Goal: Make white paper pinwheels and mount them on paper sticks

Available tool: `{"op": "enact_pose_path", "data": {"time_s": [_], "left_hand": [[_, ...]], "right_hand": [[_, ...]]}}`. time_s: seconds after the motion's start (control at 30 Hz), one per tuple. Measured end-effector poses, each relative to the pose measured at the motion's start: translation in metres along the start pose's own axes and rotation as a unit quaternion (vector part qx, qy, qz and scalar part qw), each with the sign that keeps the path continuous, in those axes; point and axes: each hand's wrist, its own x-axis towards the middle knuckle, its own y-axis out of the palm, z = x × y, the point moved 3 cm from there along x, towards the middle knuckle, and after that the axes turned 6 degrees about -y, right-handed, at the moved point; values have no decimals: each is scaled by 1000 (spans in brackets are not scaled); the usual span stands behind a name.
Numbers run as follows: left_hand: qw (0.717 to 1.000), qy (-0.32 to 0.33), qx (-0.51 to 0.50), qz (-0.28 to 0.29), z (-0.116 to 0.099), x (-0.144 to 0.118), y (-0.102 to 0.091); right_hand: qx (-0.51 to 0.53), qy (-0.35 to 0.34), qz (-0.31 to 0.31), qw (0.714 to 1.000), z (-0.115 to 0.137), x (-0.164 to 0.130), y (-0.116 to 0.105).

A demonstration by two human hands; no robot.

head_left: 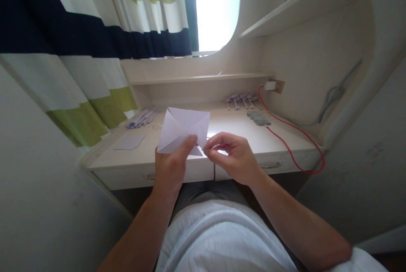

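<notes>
Both hands (203, 157) pinch folded paper (184, 130) above desk (241, 136).

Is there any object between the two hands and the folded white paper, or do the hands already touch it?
Nothing visible stands between them. The left hand holds the folded white paper at its lower edge, thumb on top, and the right hand pinches its bottom corner. The paper is held up above the desk.

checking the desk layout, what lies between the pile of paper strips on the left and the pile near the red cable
In the head view, the folded white paper held up by both hands hides part of that stretch between left strips and right strips; the visible desk top is bare.
</notes>
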Motion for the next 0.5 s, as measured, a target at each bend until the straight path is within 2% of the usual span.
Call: {"op": "enact_pose_path", "data": {"time_s": [0.5], "left_hand": [[1000,0,-4,-10,5,0,0]], "right_hand": [[8,36,-11,999,-5,-1,0]]}}
